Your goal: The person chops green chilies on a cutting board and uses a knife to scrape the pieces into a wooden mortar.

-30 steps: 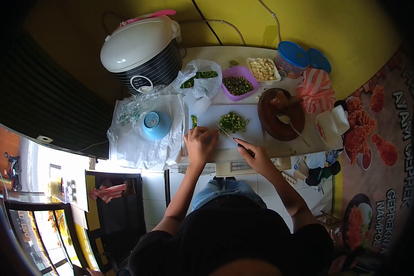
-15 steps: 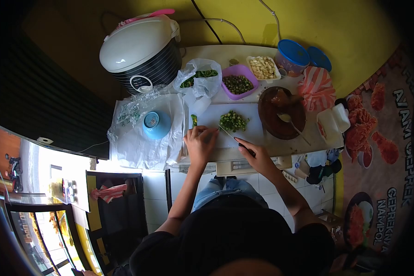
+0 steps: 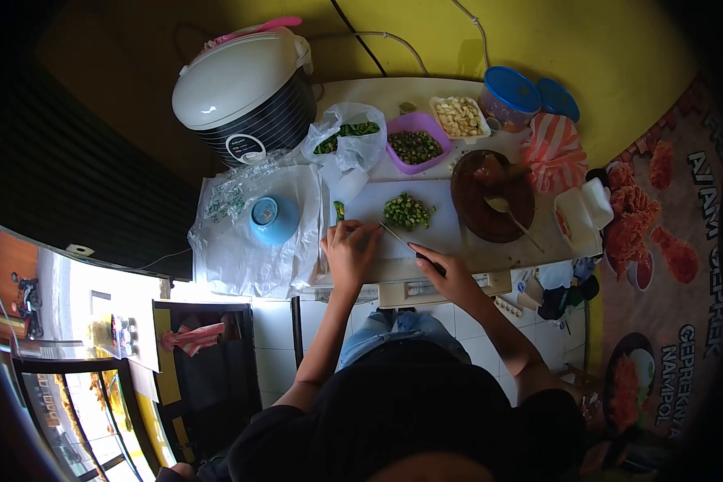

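On the white cutting board [image 3: 442, 238] lies a heap of chopped green chili [image 3: 408, 211]. My left hand [image 3: 350, 251] is closed at the left part of the board, with the end of a green chili [image 3: 339, 210] showing beyond its fingers. Most of what those fingers pinch is hidden. My right hand [image 3: 450, 279] grips the dark handle of a knife [image 3: 397, 237]. Its blade slants up and left, with the tip close to my left fingertips and just below the chopped heap.
Behind the board are a plastic bag of green chilies [image 3: 347, 136], a purple bowl of chopped pieces [image 3: 414, 146] and a tray of pale cloves [image 3: 459, 117]. A stone mortar [image 3: 490, 197] with a spoon stands right. Left are an upturned blue bowl [image 3: 273, 220] and a rice cooker [image 3: 245, 96].
The knife blade has shifted slightly down and left, nearer my left fingertips. My left hand and the chopped heap stay almost where they were.
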`<move>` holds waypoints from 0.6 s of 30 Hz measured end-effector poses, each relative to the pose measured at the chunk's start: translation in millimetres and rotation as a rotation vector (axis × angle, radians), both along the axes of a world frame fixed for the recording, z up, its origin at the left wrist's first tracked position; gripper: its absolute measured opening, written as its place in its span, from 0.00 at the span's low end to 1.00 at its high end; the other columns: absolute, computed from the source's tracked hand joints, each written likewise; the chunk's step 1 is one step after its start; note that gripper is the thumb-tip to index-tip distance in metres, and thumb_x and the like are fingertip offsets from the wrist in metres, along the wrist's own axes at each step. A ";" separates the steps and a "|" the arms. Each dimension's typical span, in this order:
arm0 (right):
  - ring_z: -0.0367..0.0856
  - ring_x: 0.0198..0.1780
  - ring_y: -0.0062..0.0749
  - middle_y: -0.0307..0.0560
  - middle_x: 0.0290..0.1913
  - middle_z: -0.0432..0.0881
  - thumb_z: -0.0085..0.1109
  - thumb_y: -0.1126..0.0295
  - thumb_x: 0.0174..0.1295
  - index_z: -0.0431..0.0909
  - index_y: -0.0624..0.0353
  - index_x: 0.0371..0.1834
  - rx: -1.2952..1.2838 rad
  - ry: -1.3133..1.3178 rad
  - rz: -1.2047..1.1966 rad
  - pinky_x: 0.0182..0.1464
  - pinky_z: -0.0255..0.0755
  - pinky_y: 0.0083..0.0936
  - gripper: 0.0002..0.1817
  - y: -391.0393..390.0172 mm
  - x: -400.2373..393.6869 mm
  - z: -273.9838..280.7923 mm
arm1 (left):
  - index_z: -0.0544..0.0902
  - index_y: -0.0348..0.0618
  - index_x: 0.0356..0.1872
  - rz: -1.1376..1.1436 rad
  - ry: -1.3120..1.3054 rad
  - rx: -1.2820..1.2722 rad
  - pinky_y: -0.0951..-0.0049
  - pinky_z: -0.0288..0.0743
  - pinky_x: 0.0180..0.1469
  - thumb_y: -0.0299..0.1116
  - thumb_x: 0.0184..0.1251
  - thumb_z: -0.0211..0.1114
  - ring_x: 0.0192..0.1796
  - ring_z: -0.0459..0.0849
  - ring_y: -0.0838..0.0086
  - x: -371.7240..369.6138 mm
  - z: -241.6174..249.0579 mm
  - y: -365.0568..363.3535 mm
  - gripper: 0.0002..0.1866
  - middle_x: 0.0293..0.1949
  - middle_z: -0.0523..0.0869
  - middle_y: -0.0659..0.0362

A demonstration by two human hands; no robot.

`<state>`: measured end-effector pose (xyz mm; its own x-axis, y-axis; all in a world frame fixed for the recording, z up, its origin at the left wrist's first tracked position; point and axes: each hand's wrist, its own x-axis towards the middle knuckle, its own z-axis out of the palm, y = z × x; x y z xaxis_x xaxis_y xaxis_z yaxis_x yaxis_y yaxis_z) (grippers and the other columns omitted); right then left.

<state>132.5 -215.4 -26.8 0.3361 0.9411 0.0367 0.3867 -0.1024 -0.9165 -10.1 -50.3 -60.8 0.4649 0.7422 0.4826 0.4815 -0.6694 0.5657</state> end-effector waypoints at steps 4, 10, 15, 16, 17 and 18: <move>0.62 0.28 0.17 0.37 0.28 0.74 0.55 0.68 0.73 0.76 0.57 0.66 0.032 -0.028 0.002 0.31 0.63 0.19 0.20 0.2 0.8 -3.0 | 0.92 0.59 0.37 0.009 -0.006 -0.017 0.63 0.62 0.54 0.39 0.56 0.75 0.46 0.77 0.70 0.1 -2.4 0.7 0.08 0.39 0.82 0.68; 0.66 0.30 0.19 0.42 0.31 0.79 0.54 0.66 0.73 0.76 0.57 0.66 0.088 -0.076 -0.021 0.36 0.69 0.20 0.20 4.5 -1.7 -10.7 | 0.92 0.59 0.35 0.000 -0.026 -0.002 0.63 0.63 0.54 0.39 0.54 0.76 0.47 0.77 0.69 0.6 -4.4 3.5 0.07 0.40 0.81 0.68; 0.72 0.30 0.21 0.47 0.31 0.81 0.54 0.64 0.74 0.76 0.54 0.66 -0.080 -0.035 -0.016 0.39 0.72 0.22 0.20 11.5 0.2 -2.5 | 0.92 0.59 0.35 0.008 -0.028 0.001 0.62 0.63 0.53 0.38 0.54 0.76 0.46 0.76 0.68 0.9 -2.2 3.1 0.07 0.40 0.80 0.67; 0.74 0.30 0.23 0.49 0.31 0.81 0.54 0.64 0.74 0.76 0.53 0.66 -0.060 -0.034 -0.017 0.39 0.72 0.24 0.20 11.6 0.2 -4.5 | 0.92 0.59 0.35 0.013 -0.026 0.000 0.62 0.62 0.53 0.38 0.54 0.76 0.46 0.76 0.68 0.8 -1.6 2.2 0.07 0.40 0.80 0.67; 0.74 0.30 0.23 0.48 0.30 0.81 0.54 0.64 0.74 0.76 0.52 0.66 -0.052 -0.052 -0.012 0.38 0.72 0.24 0.20 9.6 0.5 -4.1 | 0.92 0.58 0.35 0.016 -0.019 0.000 0.62 0.62 0.53 0.38 0.54 0.76 0.46 0.76 0.68 1.1 -1.8 2.0 0.07 0.40 0.79 0.67; 0.74 0.29 0.23 0.48 0.30 0.81 0.54 0.64 0.73 0.76 0.52 0.66 -0.042 -0.069 -0.005 0.37 0.72 0.24 0.20 5.6 1.4 -3.2 | 0.92 0.58 0.35 0.021 -0.013 0.001 0.62 0.62 0.53 0.38 0.54 0.76 0.46 0.76 0.68 1.8 -2.4 1.8 0.07 0.40 0.79 0.66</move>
<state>133.9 -209.8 -30.0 0.3387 0.9407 0.0207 0.4485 -0.1420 -0.8824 -8.3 -48.6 -63.2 0.4429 0.7514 0.4892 0.4881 -0.6597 0.5715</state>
